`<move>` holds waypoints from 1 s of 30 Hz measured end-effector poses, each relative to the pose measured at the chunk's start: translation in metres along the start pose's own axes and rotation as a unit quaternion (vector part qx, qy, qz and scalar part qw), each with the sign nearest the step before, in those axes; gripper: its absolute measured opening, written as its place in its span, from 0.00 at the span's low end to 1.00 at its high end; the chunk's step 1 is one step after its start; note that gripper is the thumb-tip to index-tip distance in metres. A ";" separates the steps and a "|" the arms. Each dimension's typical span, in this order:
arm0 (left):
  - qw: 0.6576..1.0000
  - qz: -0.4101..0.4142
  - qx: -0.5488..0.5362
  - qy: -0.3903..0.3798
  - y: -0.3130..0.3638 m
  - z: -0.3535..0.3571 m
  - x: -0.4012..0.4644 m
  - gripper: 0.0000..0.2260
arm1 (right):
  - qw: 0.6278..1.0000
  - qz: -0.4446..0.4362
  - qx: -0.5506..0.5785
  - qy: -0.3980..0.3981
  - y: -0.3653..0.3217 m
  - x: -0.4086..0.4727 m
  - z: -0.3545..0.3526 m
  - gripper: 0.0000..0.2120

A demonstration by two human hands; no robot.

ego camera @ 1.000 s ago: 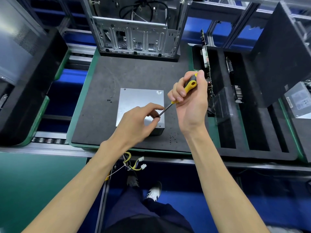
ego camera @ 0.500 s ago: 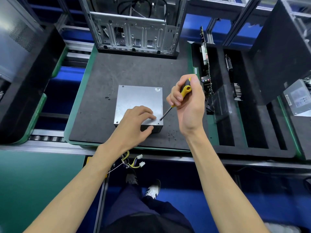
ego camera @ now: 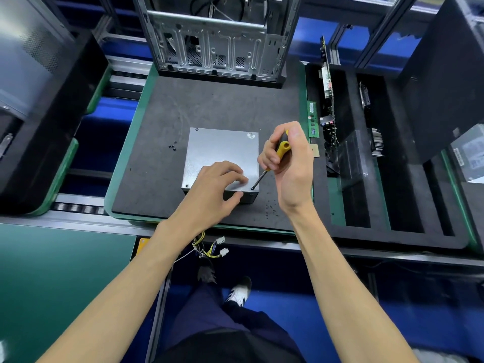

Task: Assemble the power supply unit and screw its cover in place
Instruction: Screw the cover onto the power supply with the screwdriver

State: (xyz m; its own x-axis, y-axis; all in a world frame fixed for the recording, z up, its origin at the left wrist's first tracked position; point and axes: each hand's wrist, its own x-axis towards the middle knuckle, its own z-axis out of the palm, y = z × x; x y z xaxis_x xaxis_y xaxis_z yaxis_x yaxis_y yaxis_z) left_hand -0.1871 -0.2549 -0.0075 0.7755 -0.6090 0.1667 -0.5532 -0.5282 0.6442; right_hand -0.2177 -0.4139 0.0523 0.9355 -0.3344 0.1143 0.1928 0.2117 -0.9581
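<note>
**Fingers steady the cover while a screw is driven at its near right corner**

Fingers (ego camera: 235, 176) of the left hand (ego camera: 214, 195) lie lightly bent on the power supply unit (ego camera: 222, 153), thumb on its front face, pressing the cover down. Just right of them, the right hand (ego camera: 290, 166) grips a yellow-handled screwdriver (ego camera: 275, 158), tip on the corner screw (ego camera: 252, 188). Loose screws (ego camera: 271, 209) lie on the foam mat (ego camera: 222, 106) beside the wrist. Judged step: fastening the cover; next needs steady downward turning.
</note>
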 end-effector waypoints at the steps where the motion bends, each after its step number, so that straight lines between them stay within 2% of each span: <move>1: 1.000 0.001 0.001 -0.001 0.000 0.000 0.000 0.10 | 1.000 0.000 -0.001 0.000 0.001 0.000 0.000 0.14; 11: 1.000 0.002 0.000 0.000 0.000 0.000 0.000 0.10 | 0.999 -0.002 -0.002 -0.032 0.002 -0.001 0.002 0.13; 16: 1.000 0.004 0.003 0.004 -0.001 -0.001 0.002 0.09 | 0.997 0.018 -0.030 -0.065 0.003 -0.007 0.002 0.18; 18: 1.000 -0.001 0.004 0.003 -0.001 -0.001 0.003 0.08 | 0.995 0.006 -0.061 -0.073 0.000 -0.009 0.002 0.15; 21: 0.999 -0.032 -0.035 0.003 0.002 -0.005 0.004 0.09 | 0.995 0.008 -0.049 -0.084 -0.004 -0.008 0.006 0.06; 23: 0.993 -0.062 -0.097 0.032 0.010 -0.011 0.006 0.11 | 0.995 0.015 -0.056 -0.083 -0.006 -0.005 0.009 0.10; 25: 0.981 -0.101 -0.141 0.090 0.022 -0.021 0.008 0.12 | 0.992 0.022 -0.066 -0.101 -0.007 -0.004 0.010 0.06; 27: 0.965 -0.126 -0.169 0.154 0.034 -0.033 0.012 0.10 | 0.991 0.029 -0.073 -0.109 -0.008 -0.004 0.010 0.14; 28: 0.960 -0.124 -0.178 0.179 0.041 -0.039 0.014 0.09 | 0.990 0.027 -0.078 -0.111 -0.008 -0.004 0.009 0.15; 30: 0.955 -0.093 -0.197 0.202 0.055 -0.051 0.018 0.06 | 0.989 0.025 -0.090 -0.115 -0.005 -0.006 0.007 0.10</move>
State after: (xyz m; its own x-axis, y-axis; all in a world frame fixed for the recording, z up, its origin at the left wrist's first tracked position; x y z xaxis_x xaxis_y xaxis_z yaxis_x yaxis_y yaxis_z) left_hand -0.1881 -0.2646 0.0687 0.9473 -0.2064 0.2451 -0.2989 -0.2935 0.9080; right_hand -0.2218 -0.4065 0.0588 0.9891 -0.1057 0.1025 0.1081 0.0484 -0.9930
